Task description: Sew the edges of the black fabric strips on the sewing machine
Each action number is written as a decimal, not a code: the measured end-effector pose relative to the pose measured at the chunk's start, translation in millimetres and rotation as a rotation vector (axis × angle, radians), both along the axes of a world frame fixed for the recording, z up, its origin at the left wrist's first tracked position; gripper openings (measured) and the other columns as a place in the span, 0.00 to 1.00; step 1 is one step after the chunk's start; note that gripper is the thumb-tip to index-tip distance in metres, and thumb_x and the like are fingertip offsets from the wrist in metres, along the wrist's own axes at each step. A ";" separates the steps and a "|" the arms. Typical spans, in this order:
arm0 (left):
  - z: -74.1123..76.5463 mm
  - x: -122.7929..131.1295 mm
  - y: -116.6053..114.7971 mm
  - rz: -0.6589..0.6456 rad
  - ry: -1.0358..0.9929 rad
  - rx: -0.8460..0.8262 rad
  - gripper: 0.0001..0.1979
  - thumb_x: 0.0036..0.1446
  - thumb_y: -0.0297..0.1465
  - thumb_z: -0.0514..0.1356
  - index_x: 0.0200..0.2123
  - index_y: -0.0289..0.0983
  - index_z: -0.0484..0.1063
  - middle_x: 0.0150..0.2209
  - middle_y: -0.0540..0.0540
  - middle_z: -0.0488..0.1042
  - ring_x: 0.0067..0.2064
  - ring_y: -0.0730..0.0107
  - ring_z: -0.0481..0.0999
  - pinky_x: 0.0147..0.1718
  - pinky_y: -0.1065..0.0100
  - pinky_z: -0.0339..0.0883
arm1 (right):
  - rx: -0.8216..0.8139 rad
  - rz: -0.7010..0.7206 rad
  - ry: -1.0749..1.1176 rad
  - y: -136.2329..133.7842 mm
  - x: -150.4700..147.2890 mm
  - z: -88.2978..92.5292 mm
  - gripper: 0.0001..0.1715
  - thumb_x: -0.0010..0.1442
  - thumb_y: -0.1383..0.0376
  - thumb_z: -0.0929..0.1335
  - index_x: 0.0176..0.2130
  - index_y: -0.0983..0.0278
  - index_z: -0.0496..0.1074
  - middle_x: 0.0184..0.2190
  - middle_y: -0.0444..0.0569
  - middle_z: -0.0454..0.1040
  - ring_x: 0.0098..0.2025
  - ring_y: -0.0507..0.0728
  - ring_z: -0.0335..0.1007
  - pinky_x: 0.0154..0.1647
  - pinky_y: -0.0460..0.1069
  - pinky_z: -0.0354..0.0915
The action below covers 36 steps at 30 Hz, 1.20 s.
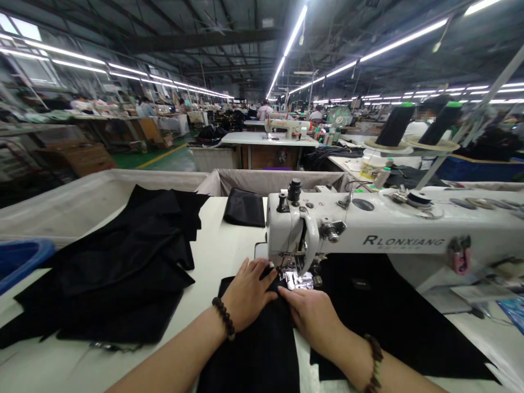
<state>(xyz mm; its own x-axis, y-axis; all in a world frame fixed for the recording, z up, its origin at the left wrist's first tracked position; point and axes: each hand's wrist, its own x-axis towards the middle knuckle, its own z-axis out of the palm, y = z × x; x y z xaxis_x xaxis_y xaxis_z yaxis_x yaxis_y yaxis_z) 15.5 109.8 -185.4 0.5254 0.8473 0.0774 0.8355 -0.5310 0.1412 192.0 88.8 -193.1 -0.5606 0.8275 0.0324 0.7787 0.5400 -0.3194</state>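
My left hand lies flat with fingers spread on a strip of black fabric, just left of the presser foot of a white sewing machine. My right hand rests on the same fabric in front of the foot, its fingers pressed down near the needle. Both wrists wear dark bead bracelets. The fabric runs from under the foot toward me. More black cloth lies under the machine arm to the right.
A heap of black fabric pieces covers the left of the white table. A blue bin sits at far left. Two black thread cones stand behind the machine. Other workstations and people fill the hall beyond.
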 end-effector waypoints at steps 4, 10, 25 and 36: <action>21.7 -1.7 -7.0 -0.029 0.041 -0.035 0.22 0.55 0.37 0.58 0.51 0.31 0.65 0.53 0.34 0.63 0.56 0.52 0.60 0.55 0.48 0.52 | 0.064 0.106 0.130 2.6 10.3 6.8 0.19 0.60 0.71 0.58 0.50 0.67 0.63 0.33 0.51 0.74 0.32 0.54 0.70 0.32 0.46 0.60; 63.3 -12.9 -87.1 -0.374 0.074 -0.169 0.36 0.37 0.41 0.69 0.49 0.33 0.66 0.52 0.36 0.66 0.53 0.52 0.65 0.53 0.50 0.56 | 0.173 0.145 -0.013 -29.2 32.7 61.4 0.11 0.60 0.70 0.59 0.33 0.68 0.69 0.27 0.51 0.72 0.27 0.54 0.66 0.28 0.47 0.58; 28.7 -27.9 -159.4 -0.415 -0.015 0.129 0.15 0.49 0.19 0.55 0.42 0.31 0.70 0.48 0.38 0.71 0.49 0.55 0.70 0.44 0.58 0.70 | -1.032 -0.279 0.946 -161.8 15.5 -34.1 0.26 0.51 0.48 0.66 0.29 0.70 0.73 0.25 0.52 0.74 0.26 0.53 0.69 0.27 0.46 0.62; 26.4 -36.8 -165.8 -0.235 -0.362 0.052 0.12 0.55 0.18 0.45 0.35 0.34 0.65 0.46 0.41 0.71 0.48 0.69 0.70 0.45 0.72 0.68 | -1.311 -0.511 1.348 -173.7 6.2 -35.3 0.35 0.45 0.43 0.68 0.34 0.73 0.72 0.29 0.59 0.76 0.28 0.55 0.73 0.29 0.47 0.66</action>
<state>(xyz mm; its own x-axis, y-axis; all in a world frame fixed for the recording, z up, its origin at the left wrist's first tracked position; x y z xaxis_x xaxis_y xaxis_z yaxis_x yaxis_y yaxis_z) -21.3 -56.0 -159.0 0.6345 0.6982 0.3316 0.5931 -0.7149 0.3704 198.2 -84.9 -228.4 -0.4374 0.7427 -0.5071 -0.2996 -0.6520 -0.6965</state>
